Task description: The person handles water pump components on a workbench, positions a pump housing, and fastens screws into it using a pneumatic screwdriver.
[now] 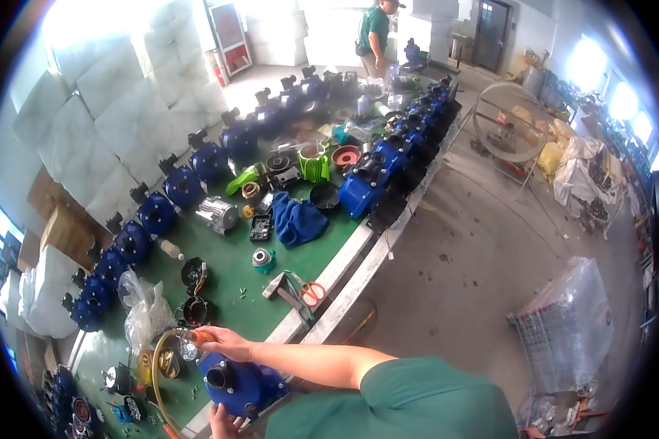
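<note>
A blue pump (245,388) with a round black port on top stands at the near edge of the green bench, right in front of me. My right hand (225,344) is closed round an orange air tool (199,336) above the pump's far left side. From that tool a yellow hose (156,369) curves down to the left. My left hand (223,424) grips the pump's near side, with its palm partly cut off by the lower edge. Beside the tool lie a clear plastic bag (145,311) and dark round motor parts (195,311).
Blue pumps line the bench's left (156,214) and right (366,192) sides. Red-handled scissors (313,294), a blue cloth (299,219) and a silver motor body (217,214) lie on the green top (234,274). A person (374,40) stands beyond the far end. A plastic-wrapped stack (567,329) sits on the floor.
</note>
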